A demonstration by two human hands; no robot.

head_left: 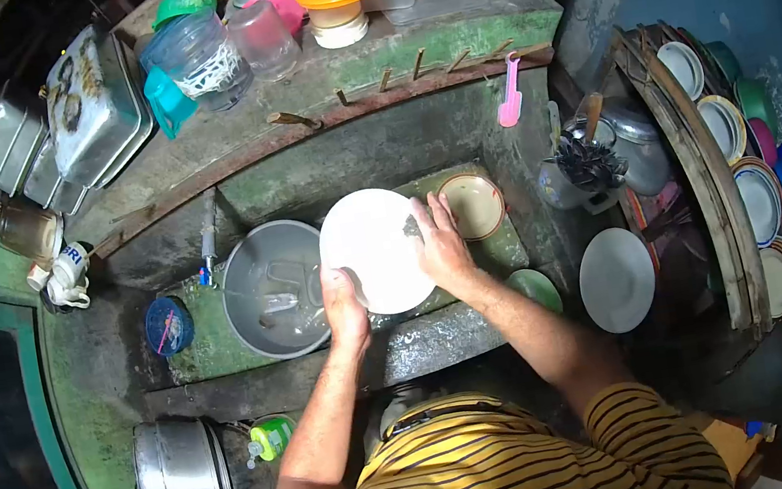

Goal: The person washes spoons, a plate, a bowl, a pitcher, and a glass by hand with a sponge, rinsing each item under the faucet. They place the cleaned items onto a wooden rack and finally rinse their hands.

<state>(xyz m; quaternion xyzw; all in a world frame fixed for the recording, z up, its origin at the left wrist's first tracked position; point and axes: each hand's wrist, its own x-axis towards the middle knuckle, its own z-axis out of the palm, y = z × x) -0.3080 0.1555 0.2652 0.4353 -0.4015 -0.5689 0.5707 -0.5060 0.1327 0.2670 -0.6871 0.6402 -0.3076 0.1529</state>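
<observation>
A round white plate [373,257], bright with glare, is held up over the sink between my two hands. My left hand [347,312] grips its lower left edge, thumb on the face. My right hand [442,245] is at the right side of the plate, its fingers pressing a small grey scouring pad [411,226] against the face. Left of the plate sits a grey basin [244,312] of water, with a clear item and other shapes in it. Beyond my right hand lies a cream bowl [475,207], and a green dish [532,292] is partly hidden by my right forearm.
A tap [207,262] reaches over the basin's left side, near a small blue basket [168,325]. Along the right stands a wooden rack [703,167] of plates; another white plate [617,280] leans below it. Pots [178,474] and a green bottle [271,437] are lower left.
</observation>
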